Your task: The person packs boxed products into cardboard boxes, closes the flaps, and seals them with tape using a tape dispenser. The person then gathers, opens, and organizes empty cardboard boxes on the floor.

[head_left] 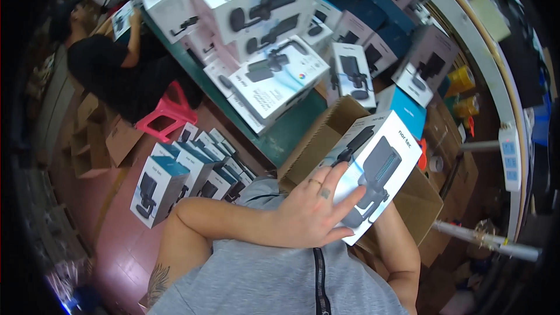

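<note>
Reddish floor (pixel 119 251) fills the left side of the room. Far on the left, brown cartons (pixel 93 164) stand there, and we cannot tell what is in them. Next to them, a co-worker (pixel 105 64) in dark clothes holds a flat white thing (pixel 123 20), close to a pink stool (pixel 169 114). Nearer to us, rows of small boxes (pixel 157 189) with white and teal sides stand on the floor. Then comes a green counter (pixel 286 137), with a tall stack of boxes (pixel 262 3) on its far part.

Right of the counter, near us, is an open carton (pixel 308 140). We cannot tell what is inside, as too much is hidden. Our left grip (pixel 312 204) has its fingers spread out on the front of a white box (pixel 379 169), helping to hold it. That box is tilted, in front of the open carton. Our right grip is hidden behind the box, so we cannot tell how it holds on. To do this well, we think we should press with flat fingers from both sides, softly, so nothing dents, and mind the corners near the carton's edge. Farther right we see yellow tape rolls (pixel 461 80).
</note>
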A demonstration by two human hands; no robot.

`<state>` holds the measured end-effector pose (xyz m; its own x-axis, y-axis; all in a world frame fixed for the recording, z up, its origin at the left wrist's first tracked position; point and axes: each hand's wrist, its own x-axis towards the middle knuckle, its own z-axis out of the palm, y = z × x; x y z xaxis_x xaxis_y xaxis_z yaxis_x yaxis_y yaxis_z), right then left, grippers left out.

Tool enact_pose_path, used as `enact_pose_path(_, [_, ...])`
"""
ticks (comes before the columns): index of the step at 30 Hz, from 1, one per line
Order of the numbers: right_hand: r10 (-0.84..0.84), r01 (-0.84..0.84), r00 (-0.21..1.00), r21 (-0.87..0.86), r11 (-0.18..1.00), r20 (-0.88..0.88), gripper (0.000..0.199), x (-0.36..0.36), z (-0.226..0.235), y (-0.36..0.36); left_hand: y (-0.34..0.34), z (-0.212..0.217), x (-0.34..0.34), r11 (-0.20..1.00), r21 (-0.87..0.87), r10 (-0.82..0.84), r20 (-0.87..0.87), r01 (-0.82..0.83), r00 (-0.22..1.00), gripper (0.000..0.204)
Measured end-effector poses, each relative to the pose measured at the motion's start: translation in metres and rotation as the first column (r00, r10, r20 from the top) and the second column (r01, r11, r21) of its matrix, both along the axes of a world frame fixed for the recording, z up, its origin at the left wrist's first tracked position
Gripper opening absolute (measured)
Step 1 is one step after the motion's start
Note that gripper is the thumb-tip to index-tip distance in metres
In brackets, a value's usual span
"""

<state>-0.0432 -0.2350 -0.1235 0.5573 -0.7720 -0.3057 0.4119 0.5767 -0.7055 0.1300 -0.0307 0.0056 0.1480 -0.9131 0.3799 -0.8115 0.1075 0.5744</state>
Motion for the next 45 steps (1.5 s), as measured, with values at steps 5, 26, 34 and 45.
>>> enact_pose_path(5, [0.347,-0.346,0.938,0.118,0.931,0.014,0.063,0.073,-0.061,-0.028,-0.021,-0.05,0.01,0.974,0.162,0.128,0.171,-0.156,0.977,0.058])
enact_pose_path(26, [0.024,-0.282,0.906,-0.561,0.778,-0.422,0.049,0.08,-0.129,0.007,-0.094,0.074,0.268,0.647,0.27,0.56,0.466,-0.713,0.685,0.119])
enact_pose_path(34, [-0.397,-0.561,0.595,-0.715,0.418,-0.699,0.064,0.08,-0.112,0.0,-0.067,0.074,0.235,0.823,0.315,0.165,0.663,-0.473,0.73,0.105])
enact_pose_path(45, [0.382,-0.408,0.899,-0.732,0.545,-0.216,0.036,0.141,0.057,0.034,-0.073,0.096,0.304,0.652,0.508,0.279,0.529,-0.563,0.801,0.127])
